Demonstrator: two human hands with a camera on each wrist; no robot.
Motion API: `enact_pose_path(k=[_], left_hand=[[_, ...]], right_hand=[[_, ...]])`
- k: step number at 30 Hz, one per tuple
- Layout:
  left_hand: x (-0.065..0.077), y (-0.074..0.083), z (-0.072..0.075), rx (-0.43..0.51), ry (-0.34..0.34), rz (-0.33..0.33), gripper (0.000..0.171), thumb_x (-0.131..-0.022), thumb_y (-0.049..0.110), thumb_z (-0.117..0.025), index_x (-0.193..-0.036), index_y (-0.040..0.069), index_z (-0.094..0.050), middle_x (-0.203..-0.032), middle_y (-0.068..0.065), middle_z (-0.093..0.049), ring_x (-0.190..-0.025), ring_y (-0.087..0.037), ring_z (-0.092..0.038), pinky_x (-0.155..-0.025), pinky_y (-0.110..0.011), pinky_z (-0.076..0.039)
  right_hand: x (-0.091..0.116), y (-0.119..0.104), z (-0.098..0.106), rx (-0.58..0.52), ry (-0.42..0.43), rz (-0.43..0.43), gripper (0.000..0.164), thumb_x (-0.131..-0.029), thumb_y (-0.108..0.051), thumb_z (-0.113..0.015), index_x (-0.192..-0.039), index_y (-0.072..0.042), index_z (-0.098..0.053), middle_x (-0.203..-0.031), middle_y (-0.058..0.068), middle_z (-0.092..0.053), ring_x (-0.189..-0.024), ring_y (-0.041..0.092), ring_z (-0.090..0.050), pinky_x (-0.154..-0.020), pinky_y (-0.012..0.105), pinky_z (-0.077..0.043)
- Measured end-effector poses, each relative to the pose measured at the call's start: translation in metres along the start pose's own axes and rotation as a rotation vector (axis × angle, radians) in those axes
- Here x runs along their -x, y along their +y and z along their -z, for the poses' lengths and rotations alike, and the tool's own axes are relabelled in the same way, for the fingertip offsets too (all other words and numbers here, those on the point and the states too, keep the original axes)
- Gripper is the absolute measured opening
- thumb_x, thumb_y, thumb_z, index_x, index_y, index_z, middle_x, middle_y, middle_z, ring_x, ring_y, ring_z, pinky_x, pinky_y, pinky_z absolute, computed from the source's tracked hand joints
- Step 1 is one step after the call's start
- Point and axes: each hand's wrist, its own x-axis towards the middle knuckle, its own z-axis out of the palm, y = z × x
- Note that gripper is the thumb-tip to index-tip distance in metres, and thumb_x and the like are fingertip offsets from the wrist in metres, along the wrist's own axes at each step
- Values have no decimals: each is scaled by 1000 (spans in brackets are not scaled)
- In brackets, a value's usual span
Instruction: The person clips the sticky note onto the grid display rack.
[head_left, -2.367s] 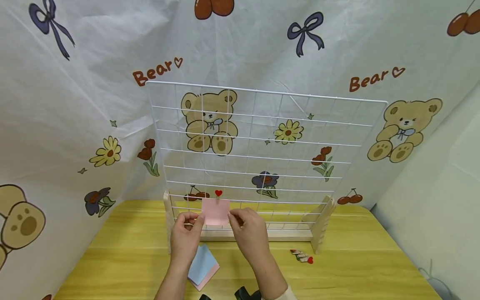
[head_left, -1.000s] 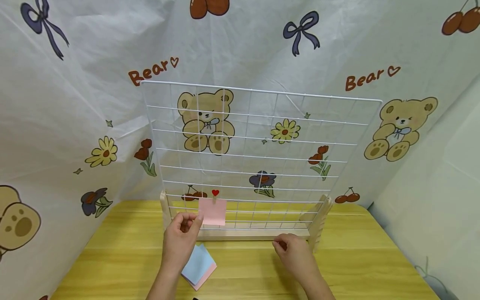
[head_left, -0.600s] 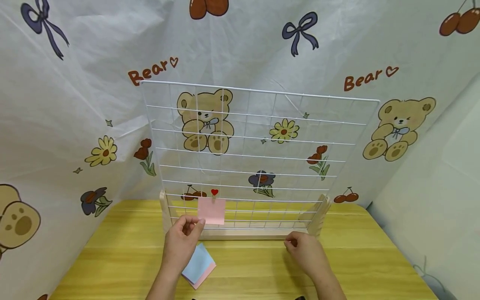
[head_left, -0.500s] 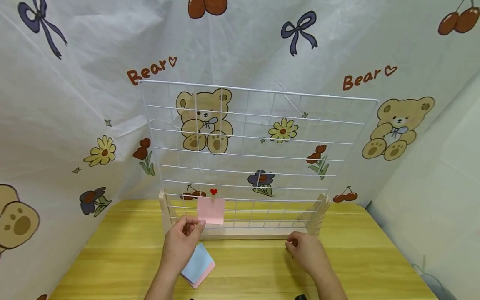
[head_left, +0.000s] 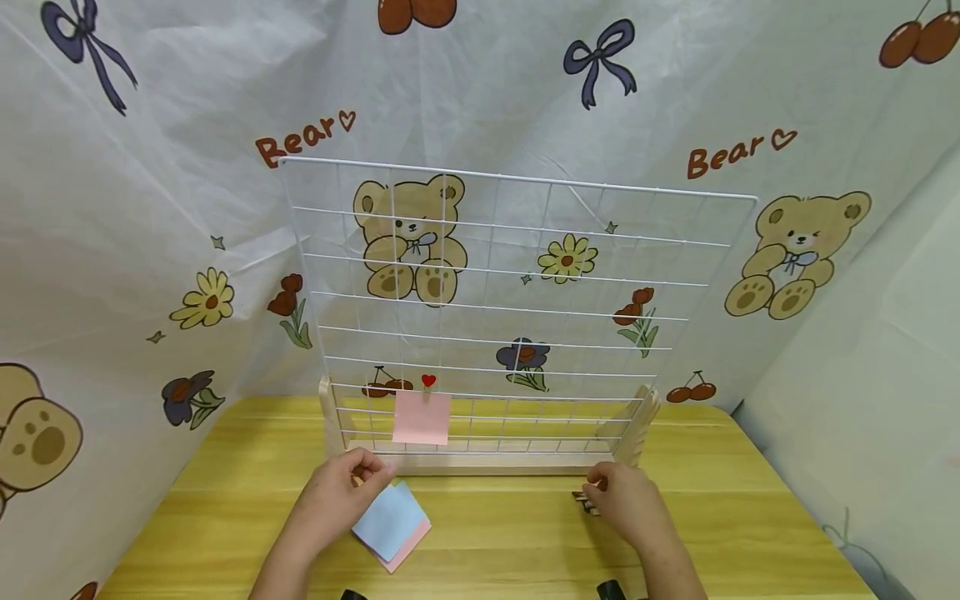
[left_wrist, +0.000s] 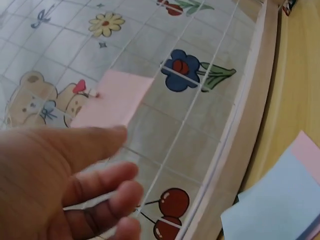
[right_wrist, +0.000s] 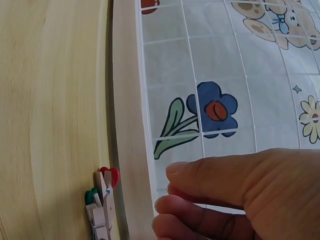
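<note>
One square, plain pink note [head_left: 422,422] hung low on the single white wire grid [head_left: 517,177], under one red-hearted peg [head_left: 428,381]. The left hand [head_left: 333,496], loosely curled, its thumb apart from the fingers, hovered near one pile of notes [head_left: 390,521], blue atop pink; the right hand [head_left: 630,504], loosely bent and pinching nothing, hung beside small pegs [right_wrist: 102,212], at least two, tipped red and green.

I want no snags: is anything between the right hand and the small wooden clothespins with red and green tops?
Nothing visible blocks the right hand from the small wooden clothespins; they lie in front of the pale wooden rack base.
</note>
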Motion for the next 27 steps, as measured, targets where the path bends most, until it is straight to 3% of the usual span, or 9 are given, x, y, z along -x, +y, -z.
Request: enact_pose_path(k=[7, 13, 17, 27], left_hand=[[-7, -23, -8, -158, -49, 32, 18, -92, 26, -76, -104, 12, -73, -94, 1, -67, -84, -17, -59, -72, -36, -48], [-13, -40, -23, -236, -46, -33, 29, -83, 19, -84, -105, 3, -74, -100, -9, -70, -92, -23, -63, -83, -48, -53], [-14, -45, -30, -276, -45, -54, 32, -78, 17, -87, -102, 1, -73, -100, -10, -67, -91, -23, -60, -84, -49, -53], [-14, -48, -36, -286, -37, -24, 28, -77, 12, -86, -98, 6, -69, -98, -9, -65, -91, -23, -62, -81, -48, -54]], right_hand=[[-2, 10, 2, 13, -33, -35, 5, -92, -13, -72, -94, -9, -74, -79, 2, -70, -66, 14, -58, -58, 33, -47], [-5, 14, 1, 33, -83, -50, 8, -93, -11, -71, -98, -6, -75, -81, 2, -71, -67, 15, -58, -58, 33, -47], [-6, 17, -1, 65, -102, -60, 8, -92, -12, -73, -97, -6, -74, -84, 4, -72, -69, 17, -58, -61, 35, -48], [-4, 28, 6, 72, -156, -85, 13, -92, -6, -66, -103, -3, -72, -95, 14, -73, -80, 25, -61, -71, 46, -52]])
